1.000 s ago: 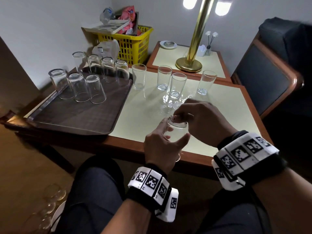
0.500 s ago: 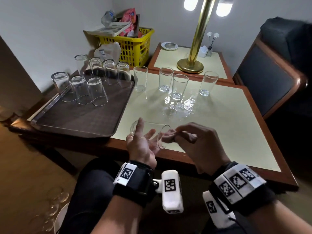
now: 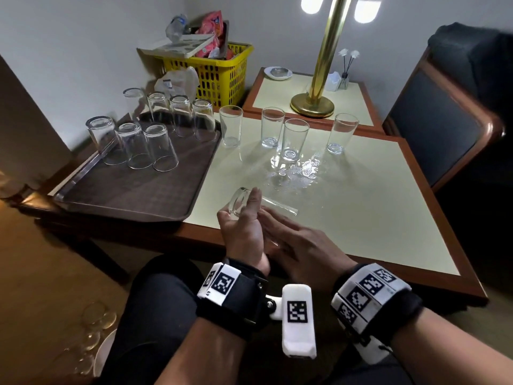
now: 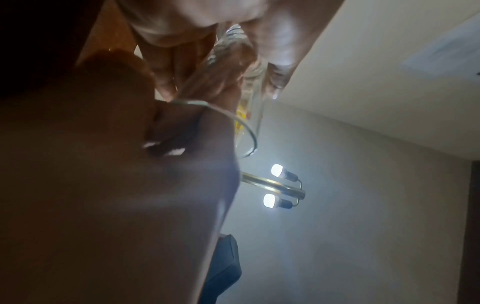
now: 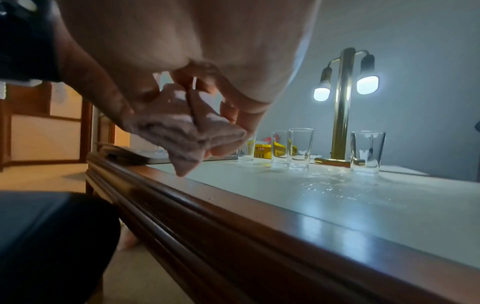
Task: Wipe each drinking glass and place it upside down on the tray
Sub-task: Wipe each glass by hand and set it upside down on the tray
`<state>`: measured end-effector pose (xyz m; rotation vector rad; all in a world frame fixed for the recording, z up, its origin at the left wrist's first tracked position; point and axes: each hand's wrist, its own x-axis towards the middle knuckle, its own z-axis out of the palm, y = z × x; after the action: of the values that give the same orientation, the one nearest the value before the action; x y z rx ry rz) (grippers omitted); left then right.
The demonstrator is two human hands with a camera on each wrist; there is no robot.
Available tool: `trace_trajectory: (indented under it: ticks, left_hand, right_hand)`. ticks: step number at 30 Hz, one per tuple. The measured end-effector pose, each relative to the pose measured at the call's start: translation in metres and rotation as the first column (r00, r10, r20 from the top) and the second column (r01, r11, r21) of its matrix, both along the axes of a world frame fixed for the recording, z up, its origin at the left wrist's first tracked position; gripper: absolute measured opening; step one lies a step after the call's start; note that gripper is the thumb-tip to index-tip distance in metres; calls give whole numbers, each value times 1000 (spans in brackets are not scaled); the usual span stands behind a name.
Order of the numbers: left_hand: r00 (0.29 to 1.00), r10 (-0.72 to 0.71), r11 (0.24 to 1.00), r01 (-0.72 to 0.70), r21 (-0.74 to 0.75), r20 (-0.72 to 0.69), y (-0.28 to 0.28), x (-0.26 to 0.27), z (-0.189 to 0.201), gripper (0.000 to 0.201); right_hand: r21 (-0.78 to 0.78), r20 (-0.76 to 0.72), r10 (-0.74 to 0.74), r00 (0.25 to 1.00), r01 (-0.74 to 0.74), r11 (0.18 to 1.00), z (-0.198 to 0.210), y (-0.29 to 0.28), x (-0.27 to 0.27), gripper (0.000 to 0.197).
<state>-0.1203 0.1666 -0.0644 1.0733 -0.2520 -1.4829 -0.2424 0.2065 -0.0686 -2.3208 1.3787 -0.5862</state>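
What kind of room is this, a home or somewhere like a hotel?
Probably a hotel or guest room, though I can't be sure. Matching wood-edged tables sit beside a brass lamp and an upholstered armchair, and many identical drinking glasses are gathered on a serving tray.

head view looks down from above at the table (image 3: 347, 190). left wrist view sits close against the palm, tilted up toward the lamp (image 4: 280, 185). right wrist view looks low across the table edge. all three share the lamp.

Tray (image 3: 133, 195) front bare; inverted glasses (image 3: 138, 145) crowd back.
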Motion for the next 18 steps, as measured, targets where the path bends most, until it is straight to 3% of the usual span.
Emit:
trace_trajectory:
  ticks: [2, 5, 7, 8, 9, 11, 12, 13, 14, 15, 17, 18]
  left_hand:
    - [1000, -6, 1000, 5, -9, -8, 3, -4, 3, 53]
    - [998, -52, 996, 49, -77, -43, 6, -7, 8, 50]
    - [988, -147, 976, 153, -153, 49, 5, -4, 12, 49]
    - [968, -194, 962, 219, -160, 160, 2, -1, 15, 47]
    - [937, -211, 952, 261, -158, 277, -2, 2, 17, 46]
    - [885, -179, 947, 273, -167, 431, -9, 5, 19, 44]
    - [882, -172, 944, 275, -181, 438, -9, 5, 21, 40]
    - [888, -165, 939, 275, -207, 429, -7, 4, 22, 36]
    - [899, -152, 930, 271, -249, 410, -5, 2, 22, 35]
    - [912, -138, 916, 266, -299, 386, -1, 2, 21, 36]
    - [929, -144, 866, 285, -411, 340, 2, 3, 22, 42]
    - [926, -162, 843, 310, -439, 342, 2, 4, 24, 43]
  right_hand:
    - [85, 238, -75, 968, 56, 995, 5, -1, 4, 65]
    - [417, 596, -251, 763, -26, 909, 18, -2, 6, 60]
    - [487, 671, -293, 681, -107, 867, 24, -1, 2, 66]
    - [451, 645, -272, 714, -69, 890, 26, -1, 0, 69]
    - [342, 554, -221, 803, 23, 939, 26, -3, -3, 75]
    - [82, 254, -139, 957, 122, 989, 31, -2, 1, 85]
    - [42, 211, -125, 970, 118, 992, 29, -2, 2, 88]
    - [74, 258, -116, 959, 100, 992, 26, -2, 2, 89]
    - [184, 369, -134, 920, 69, 981, 27, -4, 2, 89]
    - [315, 527, -176, 831, 2, 949, 31, -3, 4, 86]
    - [469, 791, -262, 553, -273, 840, 41, -4, 1, 78]
    - [458, 846, -266, 463, -372, 808, 43, -4, -3, 75]
